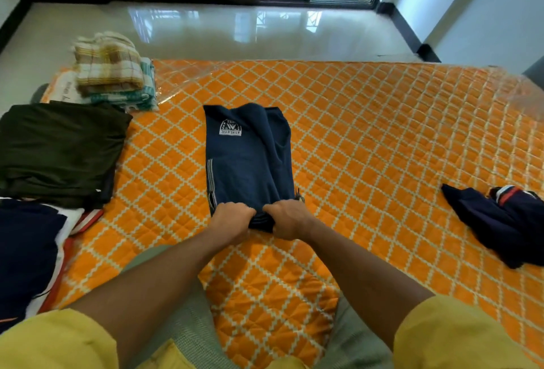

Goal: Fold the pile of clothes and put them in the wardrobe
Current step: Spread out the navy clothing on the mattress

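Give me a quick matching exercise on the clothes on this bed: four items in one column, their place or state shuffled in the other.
Items
1. blue logo garment
2. dark green garment
3. checked cloth
4. navy garment with red stripe

Place or state
A. crumpled heap, right side
B. folded, midway along the left side
C. near edge gripped by left hand and right hand
D. folded, far-left corner

Pairs: 1-C, 2-B, 3-D, 4-A

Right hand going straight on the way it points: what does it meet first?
Most likely the blue garment: the right hand grips its near edge, and the cloth lies straight ahead.
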